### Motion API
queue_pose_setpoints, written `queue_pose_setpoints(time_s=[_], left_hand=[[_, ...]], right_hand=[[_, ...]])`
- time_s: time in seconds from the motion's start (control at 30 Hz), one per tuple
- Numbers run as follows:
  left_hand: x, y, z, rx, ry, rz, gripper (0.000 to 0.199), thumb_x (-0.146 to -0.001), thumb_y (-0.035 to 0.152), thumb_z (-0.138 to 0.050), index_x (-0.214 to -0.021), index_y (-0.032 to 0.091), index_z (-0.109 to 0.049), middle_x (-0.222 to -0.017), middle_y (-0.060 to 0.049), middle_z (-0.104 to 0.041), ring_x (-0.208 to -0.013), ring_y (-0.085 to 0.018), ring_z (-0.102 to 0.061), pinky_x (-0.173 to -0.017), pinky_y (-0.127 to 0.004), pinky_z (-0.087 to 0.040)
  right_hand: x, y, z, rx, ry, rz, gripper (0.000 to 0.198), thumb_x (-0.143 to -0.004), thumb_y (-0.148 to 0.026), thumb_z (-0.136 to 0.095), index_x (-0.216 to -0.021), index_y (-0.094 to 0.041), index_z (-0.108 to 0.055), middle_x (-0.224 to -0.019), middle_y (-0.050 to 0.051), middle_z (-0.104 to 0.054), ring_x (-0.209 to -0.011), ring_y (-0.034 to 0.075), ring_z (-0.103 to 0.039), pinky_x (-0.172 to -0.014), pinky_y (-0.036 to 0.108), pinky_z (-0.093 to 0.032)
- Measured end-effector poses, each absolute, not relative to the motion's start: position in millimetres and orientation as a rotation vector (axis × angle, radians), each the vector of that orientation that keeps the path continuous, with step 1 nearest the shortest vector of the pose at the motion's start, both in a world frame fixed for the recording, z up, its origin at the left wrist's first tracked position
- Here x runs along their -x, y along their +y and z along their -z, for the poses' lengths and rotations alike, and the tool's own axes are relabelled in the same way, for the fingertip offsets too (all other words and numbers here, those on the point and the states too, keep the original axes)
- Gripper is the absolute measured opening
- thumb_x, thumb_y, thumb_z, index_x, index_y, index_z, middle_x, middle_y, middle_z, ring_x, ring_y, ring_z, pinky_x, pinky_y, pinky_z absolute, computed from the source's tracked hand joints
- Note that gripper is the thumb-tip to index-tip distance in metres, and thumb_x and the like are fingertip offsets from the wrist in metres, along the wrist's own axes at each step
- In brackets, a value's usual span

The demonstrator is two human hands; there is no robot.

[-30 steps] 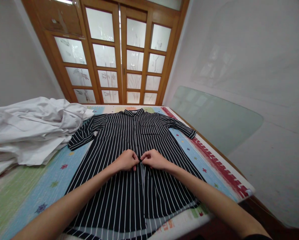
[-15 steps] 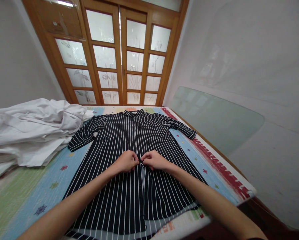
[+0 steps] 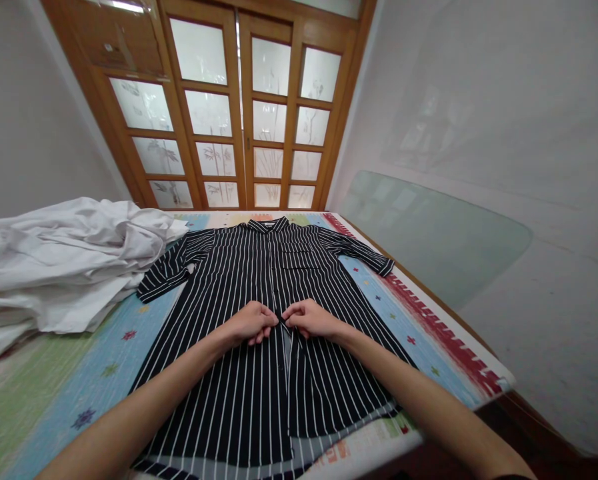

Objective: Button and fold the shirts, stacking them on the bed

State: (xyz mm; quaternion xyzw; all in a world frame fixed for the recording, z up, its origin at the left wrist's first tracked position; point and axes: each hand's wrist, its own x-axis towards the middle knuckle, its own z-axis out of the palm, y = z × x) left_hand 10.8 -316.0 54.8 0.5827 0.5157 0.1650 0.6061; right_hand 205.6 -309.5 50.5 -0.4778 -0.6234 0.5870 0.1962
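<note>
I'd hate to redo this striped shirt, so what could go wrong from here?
The left hand and right hand pinch the striped short-sleeved shirt where its front gaps open below, so the two sides could end up misaligned. The pile of white cloth lies close by the left-side sleeve, so a shift might snag them together. The hem lies near the table's near edge and might slip over.
</note>
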Motion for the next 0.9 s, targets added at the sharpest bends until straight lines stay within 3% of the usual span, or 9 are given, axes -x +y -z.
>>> queue_pose_setpoints(time_s=[0.4, 0.57, 0.9], left_hand=[[-16.5, -325.8, -56.4, -1.555, 1.331, -0.472, 0.008, -0.086, 0.021, -0.054, -0.084, 0.016, -0.06, -0.047, 0.009, -0.054, -0.033, -0.008, -0.047, -0.039, -0.019, -0.036], [-16.9, -323.5, -53.8, -1.479, 1.297, -0.519, 0.004, -0.082, 0.018, -0.061, -0.079, 0.015, -0.059, -0.05, 0.007, -0.058, -0.038, -0.008, -0.054, -0.044, -0.02, -0.042], [-14.5, -323.8, -51.6, -1.211, 1.226, -0.666, 0.024, -0.073, 0.014, -0.073, -0.082, 0.016, -0.051, -0.053, 0.009, -0.058, -0.04, -0.006, -0.052, -0.043, -0.019, -0.043]], right_hand=[[-206.9, -310.2, -50.1, 1.3, -1.711, -1.679, 0.014, -0.075, -0.013, -0.062, -0.089, -0.013, -0.066, -0.054, -0.008, -0.059, -0.035, 0.003, -0.043, -0.033, 0.016, -0.028], [-207.9, -308.8, -46.8, 1.265, -1.708, -1.691, 0.013, -0.076, -0.014, -0.062, -0.089, -0.013, -0.066, -0.049, -0.009, -0.055, -0.034, 0.004, -0.04, -0.033, 0.016, -0.026], [-207.8, -308.6, -44.2, 1.257, -1.665, -1.71, 0.014, -0.077, -0.015, -0.061, -0.09, -0.013, -0.067, -0.054, -0.007, -0.06, -0.034, 0.003, -0.039, -0.034, 0.016, -0.026]])
